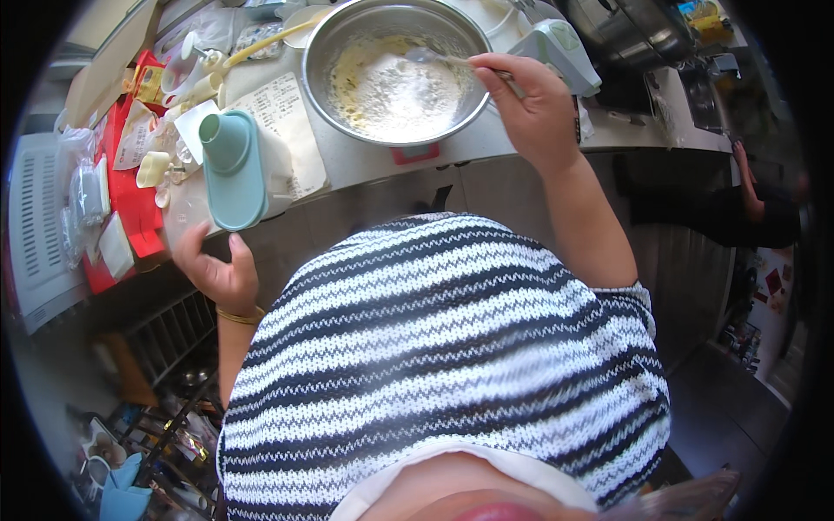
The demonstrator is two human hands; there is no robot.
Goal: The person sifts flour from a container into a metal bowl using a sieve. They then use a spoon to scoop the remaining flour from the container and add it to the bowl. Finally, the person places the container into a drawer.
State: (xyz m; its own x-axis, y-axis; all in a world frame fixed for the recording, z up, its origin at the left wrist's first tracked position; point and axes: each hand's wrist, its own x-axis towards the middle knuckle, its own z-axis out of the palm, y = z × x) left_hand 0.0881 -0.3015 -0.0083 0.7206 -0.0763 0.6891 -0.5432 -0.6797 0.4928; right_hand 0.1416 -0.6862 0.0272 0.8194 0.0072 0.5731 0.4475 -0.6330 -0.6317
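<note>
My right hand point(531, 107) grips the handle of a spoon point(449, 60) at the right rim of a large stainless steel bowl point(316, 98). The spoon's head is over the bowl, close to a heap of white powder point(407, 91) lying on a yellowish mixture point(348, 71). Under the bowl, the front of a red kitchen scale point(415, 154) shows. My left hand point(221, 270) is empty, thumb and fingers apart, just in front of a clear plastic container with a blue-green lid point(244, 189).
A handwritten sheet point(287, 124) lies between container and bowl. Red packaging point(127, 189) and a white slatted basket point(42, 221) crowd the left. A hand mixer point(560, 55) stands right of the bowl, near a steel pot point(625, 29). Another person point(723, 202) is at far right.
</note>
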